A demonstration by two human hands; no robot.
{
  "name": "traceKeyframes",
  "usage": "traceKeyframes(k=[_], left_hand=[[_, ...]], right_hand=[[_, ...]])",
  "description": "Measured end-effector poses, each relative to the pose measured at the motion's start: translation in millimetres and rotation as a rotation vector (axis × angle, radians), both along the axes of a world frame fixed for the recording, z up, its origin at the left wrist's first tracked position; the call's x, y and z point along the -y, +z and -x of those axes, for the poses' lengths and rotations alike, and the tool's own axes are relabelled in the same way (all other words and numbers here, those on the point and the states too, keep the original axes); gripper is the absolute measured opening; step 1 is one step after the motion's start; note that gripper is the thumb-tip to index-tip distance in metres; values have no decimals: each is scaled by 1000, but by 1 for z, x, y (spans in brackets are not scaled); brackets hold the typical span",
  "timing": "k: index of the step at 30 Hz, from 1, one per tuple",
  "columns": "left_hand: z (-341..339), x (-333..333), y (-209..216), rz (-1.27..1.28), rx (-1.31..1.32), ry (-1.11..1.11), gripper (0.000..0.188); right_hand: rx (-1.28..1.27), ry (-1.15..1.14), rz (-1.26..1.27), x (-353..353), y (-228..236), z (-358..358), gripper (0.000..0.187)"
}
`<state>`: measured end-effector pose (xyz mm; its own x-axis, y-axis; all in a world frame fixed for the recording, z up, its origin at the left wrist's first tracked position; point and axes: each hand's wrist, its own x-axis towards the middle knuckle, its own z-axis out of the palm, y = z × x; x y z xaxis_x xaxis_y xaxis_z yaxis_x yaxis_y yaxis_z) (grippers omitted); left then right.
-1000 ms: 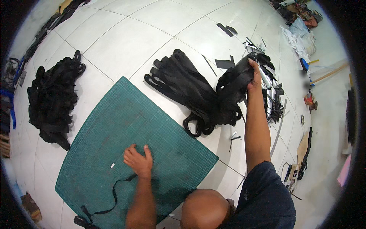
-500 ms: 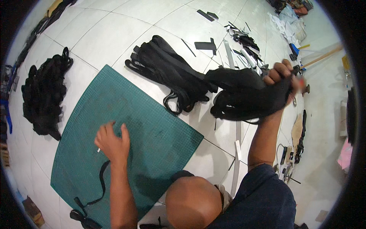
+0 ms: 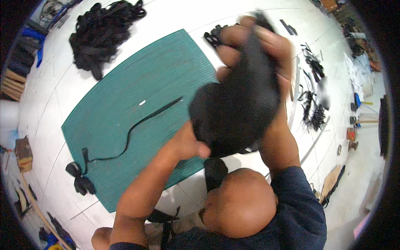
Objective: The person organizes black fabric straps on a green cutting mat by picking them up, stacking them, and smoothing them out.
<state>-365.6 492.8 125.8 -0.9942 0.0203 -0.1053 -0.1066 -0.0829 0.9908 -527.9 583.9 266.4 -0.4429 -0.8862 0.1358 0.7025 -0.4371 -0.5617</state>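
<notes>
A thick bundle of black fabric straps (image 3: 237, 108) hangs in front of me, blurred by motion, and covers part of the green cutting mat (image 3: 125, 83). Around its upper end the fingers of my right hand (image 3: 273, 46) are wrapped. My left hand (image 3: 187, 141) is against the bundle's lower left side, thumb showing and fingers hidden behind the cloth. A narrow black strap (image 3: 141, 123) runs in a curve across the mat, leading toward a small tied black bundle (image 3: 80, 179) at its left corner. On the mat lies a small white piece (image 3: 142, 102).
A heap of black straps (image 3: 104, 35) lies beyond the mat on the tiled floor. More black straps (image 3: 213, 36) show behind my right hand. Black scraps (image 3: 312, 108) are scattered on the right, near a white cloth pile (image 3: 362, 75). My bent knee (image 3: 239, 204) is close below.
My right hand has brought the strap bundle leftward and closer to me. My left hand has moved from above the mat to the bundle. The view has shifted.
</notes>
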Motion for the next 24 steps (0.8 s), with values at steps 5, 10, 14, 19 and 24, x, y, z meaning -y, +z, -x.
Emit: traceKeyframes(k=[5, 10, 14, 19, 24], left_hand=[[-123, 20, -42, -636, 173, 407, 111], [-155, 49, -52, -742, 311, 622, 89], [-170, 67, -85, -365, 461, 861, 78], [-140, 70, -81, 9, 731, 873, 68], [-141, 80, -66, 742, 933, 699, 65]], right_hand=[[45, 129, -312, 117, -61, -39, 29], [87, 253, -338, 205, -173, -62, 29], [-61, 279, -480, 248, -251, -89, 32], [-1165, 18, -670, 234, -281, -41, 65], [-1114, -86, -563, 188, -259, 8, 62]])
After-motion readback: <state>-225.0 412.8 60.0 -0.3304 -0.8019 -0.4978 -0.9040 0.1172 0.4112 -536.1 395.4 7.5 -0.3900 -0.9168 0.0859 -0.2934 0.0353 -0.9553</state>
